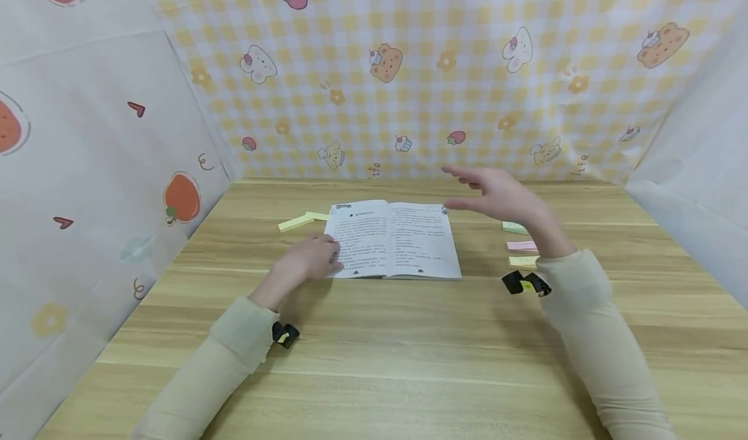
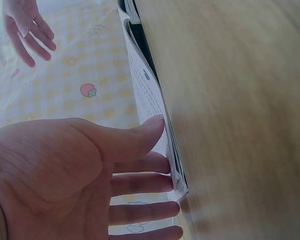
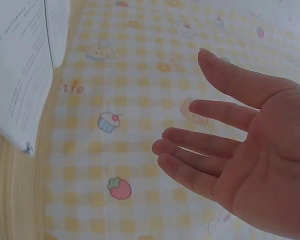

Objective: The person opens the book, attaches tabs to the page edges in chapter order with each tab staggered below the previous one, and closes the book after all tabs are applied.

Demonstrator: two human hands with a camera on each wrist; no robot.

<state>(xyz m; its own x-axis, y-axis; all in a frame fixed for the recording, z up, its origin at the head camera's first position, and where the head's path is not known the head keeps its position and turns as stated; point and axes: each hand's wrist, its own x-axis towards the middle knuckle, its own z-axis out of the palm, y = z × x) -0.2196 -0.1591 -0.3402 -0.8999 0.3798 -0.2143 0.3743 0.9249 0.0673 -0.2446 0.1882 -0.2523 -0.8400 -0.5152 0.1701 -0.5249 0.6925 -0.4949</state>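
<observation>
An open book lies on the wooden table, with printed text on both pages. My left hand rests at the book's lower left edge. In the left wrist view its fingers are extended along the left page's edge, and the thumb reaches over the page. Raised above the book's upper right corner is my right hand, holding nothing. The right wrist view shows its fingers spread loosely and the thumb apart from them.
Two yellow paper strips lie left of the book. To its right sit a green pad, a pink pad and a yellow pad, partly behind the right forearm. A checked cloth hangs behind the table.
</observation>
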